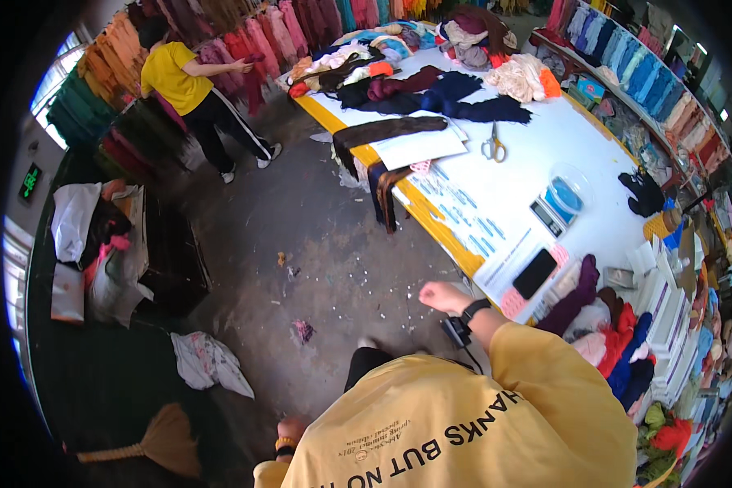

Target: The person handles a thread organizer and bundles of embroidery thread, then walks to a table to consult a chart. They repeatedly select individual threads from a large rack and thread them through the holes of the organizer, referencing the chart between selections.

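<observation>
My right hand [441, 297] hangs beside the near edge of the white table [537, 134], its fingers curled in and nothing seen in them. A black watch band [475, 309] circles that wrist, and a small black box [455, 332] with a cable sits just below it. My left hand [290, 429] is low by my left side, a yellow band [285, 442] at its wrist; its fingers are mostly hidden. Nearest the right hand on the table are a black phone [535, 274] and a printed sheet [506, 264]. Farther in lies a digital scale [555, 213] with a clear bowl.
Scissors [494, 146], white paper [420, 150] and dark yarn hanks [451, 96] lie on the table. A person in a yellow shirt [173, 80] handles hanging yarn at the far left. A broom [169, 439] and a cloth bundle [209, 362] are at the left.
</observation>
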`<state>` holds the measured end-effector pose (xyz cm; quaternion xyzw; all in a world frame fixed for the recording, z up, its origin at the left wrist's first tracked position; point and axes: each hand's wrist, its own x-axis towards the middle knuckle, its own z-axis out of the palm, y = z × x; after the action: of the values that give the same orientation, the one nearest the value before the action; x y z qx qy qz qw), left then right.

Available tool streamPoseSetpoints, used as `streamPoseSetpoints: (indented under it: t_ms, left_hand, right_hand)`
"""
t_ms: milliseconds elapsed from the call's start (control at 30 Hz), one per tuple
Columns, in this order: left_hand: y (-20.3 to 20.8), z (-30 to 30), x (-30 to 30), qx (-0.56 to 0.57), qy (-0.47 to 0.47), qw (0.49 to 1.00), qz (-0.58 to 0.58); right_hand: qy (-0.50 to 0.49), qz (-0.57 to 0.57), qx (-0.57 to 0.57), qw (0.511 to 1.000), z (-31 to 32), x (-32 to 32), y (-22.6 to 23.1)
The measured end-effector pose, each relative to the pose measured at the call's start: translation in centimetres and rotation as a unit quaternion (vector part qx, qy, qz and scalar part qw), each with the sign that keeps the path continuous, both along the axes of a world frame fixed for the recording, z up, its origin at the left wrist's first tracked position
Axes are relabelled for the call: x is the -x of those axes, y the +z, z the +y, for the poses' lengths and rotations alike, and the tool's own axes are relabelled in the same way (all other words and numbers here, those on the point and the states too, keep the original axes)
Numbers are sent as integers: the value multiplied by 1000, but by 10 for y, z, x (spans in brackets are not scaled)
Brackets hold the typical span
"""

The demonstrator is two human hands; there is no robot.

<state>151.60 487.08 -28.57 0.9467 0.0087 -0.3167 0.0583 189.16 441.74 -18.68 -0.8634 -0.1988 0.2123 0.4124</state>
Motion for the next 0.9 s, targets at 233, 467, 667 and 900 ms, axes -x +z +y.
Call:
streamPoseSetpoints:
  t_ms: [233, 467, 667, 900]
  left_hand:
    - [10, 83, -166, 40, 60, 994, 84]
    - [81, 74, -578, 202, 171, 949, -171]
    - [133, -20, -763, 406, 163, 891, -123]
    - [135, -111, -810, 411, 105, 898, 119]
  right_hand:
    - [-180, 251, -147, 940, 70, -125, 18]
    - [-385, 362, -141, 837, 41, -155, 29]
    - [-519, 318, -237, 757, 10, -213, 29]
    - [-569, 188, -192, 777, -6, -346, 49]
